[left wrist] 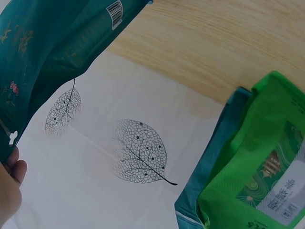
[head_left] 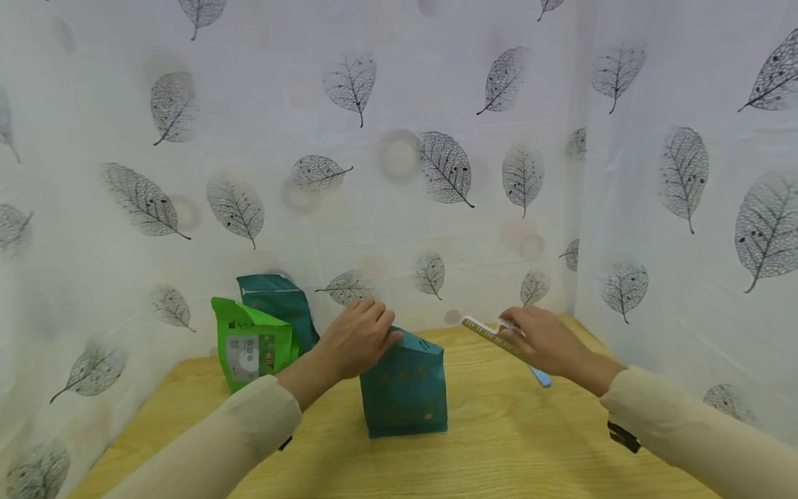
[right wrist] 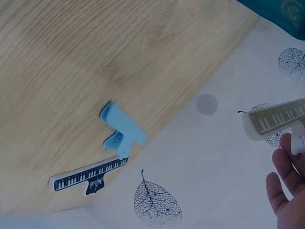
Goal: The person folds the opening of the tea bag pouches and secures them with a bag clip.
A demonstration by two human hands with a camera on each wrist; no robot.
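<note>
The left hand grips the top of the upright teal foil bag at table centre; the right hand, just to its right, pinches a long piano-key clip angled toward the bag

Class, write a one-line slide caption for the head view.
Left hand grips a teal bag top; right hand holds a clip.

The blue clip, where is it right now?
The blue clip lies on the wooden table at its far right edge by the leaf-print curtain, beside a piano-key clip, below the right hand.
</note>
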